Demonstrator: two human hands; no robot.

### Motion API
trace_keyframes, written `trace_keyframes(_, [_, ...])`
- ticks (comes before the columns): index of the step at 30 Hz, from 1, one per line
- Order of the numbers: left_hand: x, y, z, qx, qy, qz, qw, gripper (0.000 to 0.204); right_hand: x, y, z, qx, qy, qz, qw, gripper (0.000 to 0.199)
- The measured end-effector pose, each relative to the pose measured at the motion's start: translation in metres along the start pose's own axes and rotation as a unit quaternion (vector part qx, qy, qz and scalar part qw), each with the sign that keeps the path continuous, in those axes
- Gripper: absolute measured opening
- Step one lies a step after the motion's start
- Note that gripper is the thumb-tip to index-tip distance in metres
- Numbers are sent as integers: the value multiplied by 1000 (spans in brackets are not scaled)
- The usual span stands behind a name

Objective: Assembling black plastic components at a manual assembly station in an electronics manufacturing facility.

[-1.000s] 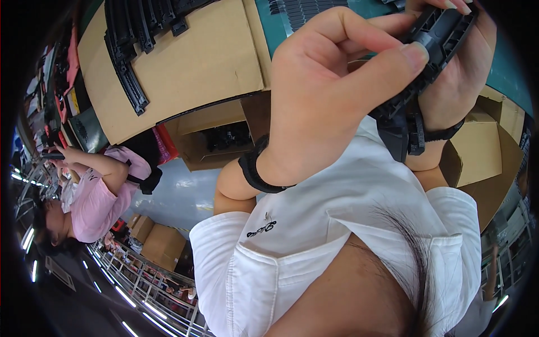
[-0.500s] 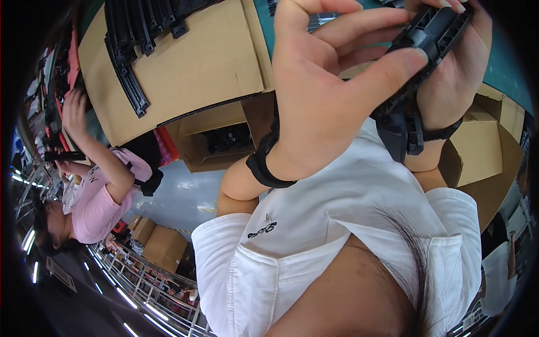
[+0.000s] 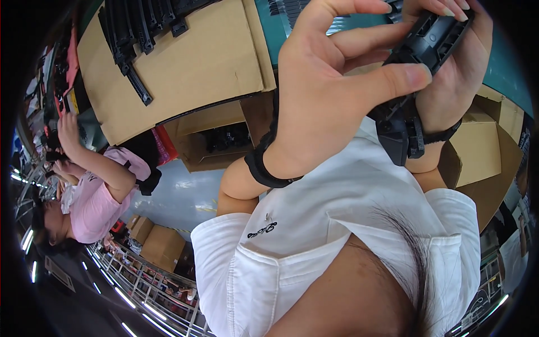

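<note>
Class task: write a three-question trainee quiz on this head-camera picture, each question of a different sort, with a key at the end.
1. True or false: both the left hand and the right hand grip the same black plastic part.
2. Multiple choice: what lies on the cardboard sheet at the upper left? A) long black plastic strips B) a red cup C) folded towels
3. Short answer: what colour top does the other person at the left edge wear?

Key
1. True: the left thumb presses its near side and the right hand's fingers wrap its far end.
2. A
3. Pink
</note>
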State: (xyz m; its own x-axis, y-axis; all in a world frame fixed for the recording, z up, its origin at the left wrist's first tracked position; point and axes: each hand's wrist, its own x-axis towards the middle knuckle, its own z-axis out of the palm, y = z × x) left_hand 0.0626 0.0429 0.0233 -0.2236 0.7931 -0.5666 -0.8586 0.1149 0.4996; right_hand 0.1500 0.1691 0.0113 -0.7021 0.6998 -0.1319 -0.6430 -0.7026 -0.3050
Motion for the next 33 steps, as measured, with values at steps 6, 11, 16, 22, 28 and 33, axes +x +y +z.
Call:
trace_keyframes(6, [0, 2, 1, -1, 9, -18, 1000, 22, 2, -3, -7, -9, 13, 5, 1000, 22])
trace_keyframes(11, [5, 4, -1, -4, 22, -28, 999, 23, 0, -1, -4, 64, 21, 43, 997, 23])
trace_keyframes(16, [8, 20, -40, 164, -14, 101, 981, 15, 6, -15, -30, 27, 39, 38, 998, 21])
trace_keyframes(22, [16, 21, -100, 738, -38, 393, 547, 12, 7, -26, -42, -5, 71, -11, 997, 21])
trace_keyframes(28, [49, 24, -113, 798, -193, 464, 333, 21, 4, -20, -41, -47, 77, -31, 995, 20])
trace_keyframes(33, [60, 36, -114, 784, -246, 472, 319, 18, 5, -21, -44, -45, 84, -21, 995, 19])
